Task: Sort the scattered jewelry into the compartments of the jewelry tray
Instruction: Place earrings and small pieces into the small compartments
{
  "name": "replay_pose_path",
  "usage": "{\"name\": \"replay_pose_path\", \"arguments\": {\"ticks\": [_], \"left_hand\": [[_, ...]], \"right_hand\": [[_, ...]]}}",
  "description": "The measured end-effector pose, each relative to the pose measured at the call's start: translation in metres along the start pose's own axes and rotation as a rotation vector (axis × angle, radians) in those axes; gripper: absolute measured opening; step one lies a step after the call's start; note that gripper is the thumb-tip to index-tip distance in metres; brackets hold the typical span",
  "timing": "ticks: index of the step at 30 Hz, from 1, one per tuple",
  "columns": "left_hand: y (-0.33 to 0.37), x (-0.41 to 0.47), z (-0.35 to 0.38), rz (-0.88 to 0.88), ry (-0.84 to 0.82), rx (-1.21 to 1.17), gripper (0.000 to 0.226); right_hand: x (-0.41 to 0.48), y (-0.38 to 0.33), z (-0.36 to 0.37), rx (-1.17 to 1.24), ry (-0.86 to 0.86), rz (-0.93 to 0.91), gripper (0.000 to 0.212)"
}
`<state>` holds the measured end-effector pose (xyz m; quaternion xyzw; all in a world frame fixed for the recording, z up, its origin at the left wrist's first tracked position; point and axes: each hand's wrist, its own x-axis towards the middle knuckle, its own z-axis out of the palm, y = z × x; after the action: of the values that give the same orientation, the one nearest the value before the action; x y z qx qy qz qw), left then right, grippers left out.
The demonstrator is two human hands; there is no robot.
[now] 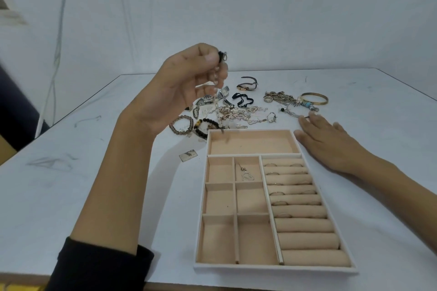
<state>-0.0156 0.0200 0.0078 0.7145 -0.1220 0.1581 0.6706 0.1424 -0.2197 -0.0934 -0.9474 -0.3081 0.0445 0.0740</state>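
My left hand is raised above the table and pinches the top of a pale beaded chain, which hangs down with its lower end just over the tray's big far compartment. The beige jewelry tray lies in front of me. One small compartment holds a pendant, and several rings sit in the ring rolls on the right. My right hand rests flat on the table beside the tray's far right corner. Scattered jewelry lies beyond the tray.
In the pile are a gold bangle, beaded bracelets, watches and a black band. A small metal plate lies left of the tray. The white table ends at a wall behind.
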Motion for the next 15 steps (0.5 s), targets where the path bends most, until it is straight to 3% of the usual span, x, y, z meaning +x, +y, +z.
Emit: {"name": "replay_pose_path", "arguments": {"ticks": [15], "left_hand": [[-0.011,-0.014,-0.004,-0.106,-0.199,0.090,0.006]], "right_hand": [[-0.001,0.001,-0.001,-0.010,0.005,-0.007,0.060]]}}
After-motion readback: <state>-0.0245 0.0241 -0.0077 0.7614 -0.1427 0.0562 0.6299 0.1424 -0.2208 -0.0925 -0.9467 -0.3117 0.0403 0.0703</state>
